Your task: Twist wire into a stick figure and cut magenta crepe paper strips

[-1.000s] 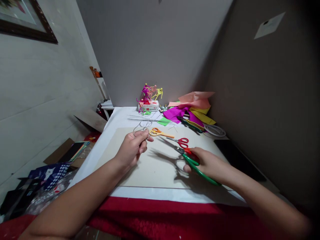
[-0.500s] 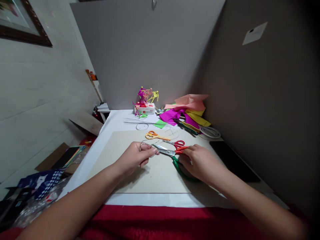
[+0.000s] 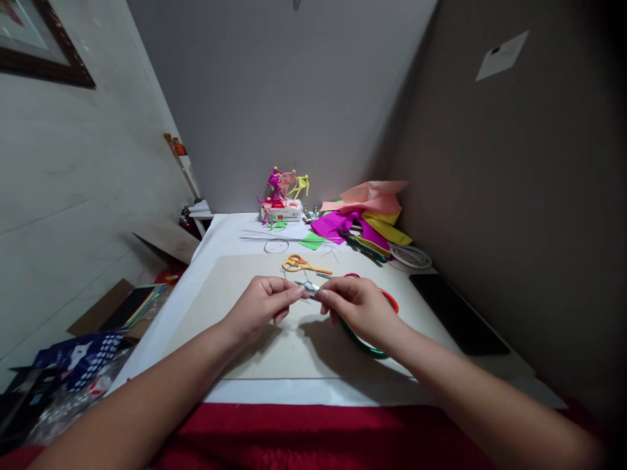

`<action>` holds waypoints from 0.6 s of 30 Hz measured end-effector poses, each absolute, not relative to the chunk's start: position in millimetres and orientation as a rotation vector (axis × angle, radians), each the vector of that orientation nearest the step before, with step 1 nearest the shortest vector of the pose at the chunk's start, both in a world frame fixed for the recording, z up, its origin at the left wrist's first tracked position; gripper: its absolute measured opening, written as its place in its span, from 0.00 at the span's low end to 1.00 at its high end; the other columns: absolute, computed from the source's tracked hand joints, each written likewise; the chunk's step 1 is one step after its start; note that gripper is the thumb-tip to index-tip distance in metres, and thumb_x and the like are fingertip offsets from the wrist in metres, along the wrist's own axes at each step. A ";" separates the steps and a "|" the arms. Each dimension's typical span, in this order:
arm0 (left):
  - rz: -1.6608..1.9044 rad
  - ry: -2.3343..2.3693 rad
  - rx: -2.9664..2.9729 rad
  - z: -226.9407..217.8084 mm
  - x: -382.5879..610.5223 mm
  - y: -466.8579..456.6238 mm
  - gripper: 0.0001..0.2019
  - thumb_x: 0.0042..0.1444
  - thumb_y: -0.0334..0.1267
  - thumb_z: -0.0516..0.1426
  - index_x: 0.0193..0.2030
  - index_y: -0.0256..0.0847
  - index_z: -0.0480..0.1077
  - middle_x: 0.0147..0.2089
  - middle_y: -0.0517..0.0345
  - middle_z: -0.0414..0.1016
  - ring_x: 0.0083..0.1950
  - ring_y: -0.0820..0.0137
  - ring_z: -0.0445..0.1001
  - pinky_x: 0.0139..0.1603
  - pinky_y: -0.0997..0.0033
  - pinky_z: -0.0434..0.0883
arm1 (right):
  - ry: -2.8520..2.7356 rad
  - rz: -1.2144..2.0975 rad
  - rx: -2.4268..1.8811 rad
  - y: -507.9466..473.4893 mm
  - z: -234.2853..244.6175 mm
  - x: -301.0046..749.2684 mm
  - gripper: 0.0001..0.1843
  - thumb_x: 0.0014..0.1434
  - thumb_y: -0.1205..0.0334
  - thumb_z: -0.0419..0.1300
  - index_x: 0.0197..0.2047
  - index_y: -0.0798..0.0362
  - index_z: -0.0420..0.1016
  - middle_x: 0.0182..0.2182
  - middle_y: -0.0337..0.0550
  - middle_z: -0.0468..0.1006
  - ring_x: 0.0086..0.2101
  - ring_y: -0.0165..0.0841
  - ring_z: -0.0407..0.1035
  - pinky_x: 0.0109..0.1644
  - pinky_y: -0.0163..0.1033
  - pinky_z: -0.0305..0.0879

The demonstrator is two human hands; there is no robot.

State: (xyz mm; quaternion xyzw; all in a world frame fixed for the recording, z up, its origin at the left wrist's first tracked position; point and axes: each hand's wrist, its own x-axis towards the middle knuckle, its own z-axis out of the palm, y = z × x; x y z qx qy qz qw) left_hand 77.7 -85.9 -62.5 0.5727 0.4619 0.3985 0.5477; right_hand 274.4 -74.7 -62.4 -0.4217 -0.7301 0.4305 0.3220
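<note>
Green-handled scissors (image 3: 363, 348) fill the right hand (image 3: 360, 307), wire (image 3: 285, 277) pinched in the left hand (image 3: 262, 303), orange scissors (image 3: 298, 264) beyond.

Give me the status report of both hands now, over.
Left hand pinching thin wire; right hand on green-handled scissors, blades beside the wire. Orange-handled scissors nearby, not in the way.

Wire: thin bare grey metal wire (image 3: 284, 275), smooth.
Large scissors: long-bladed scissors (image 3: 309, 286), polished steel blades, glossy red and green plastic handles.
Small scissors: orange-handled scissors (image 3: 294, 264), smooth glossy plastic.
Sheets: crumpled magenta paper (image 3: 333, 225), matt.
Board: beige card board (image 3: 255, 307), matt, smooth.
Edge covering: red cloth (image 3: 313, 434), soft, napped.
</note>
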 end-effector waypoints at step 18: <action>0.762 1.079 1.438 -64.5 82.8 -88.0 0.20 0.53 0.49 0.56 0.18 0.37 0.64 0.12 0.68 0.51 0.16 0.80 0.46 0.17 0.75 0.42 | -1.625 1.876 -0.862 -58.0 -79.3 287.4 0.15 0.44 0.54 0.68 0.28 0.58 0.74 0.22 0.38 0.74 0.24 0.27 0.67 0.32 0.35 0.65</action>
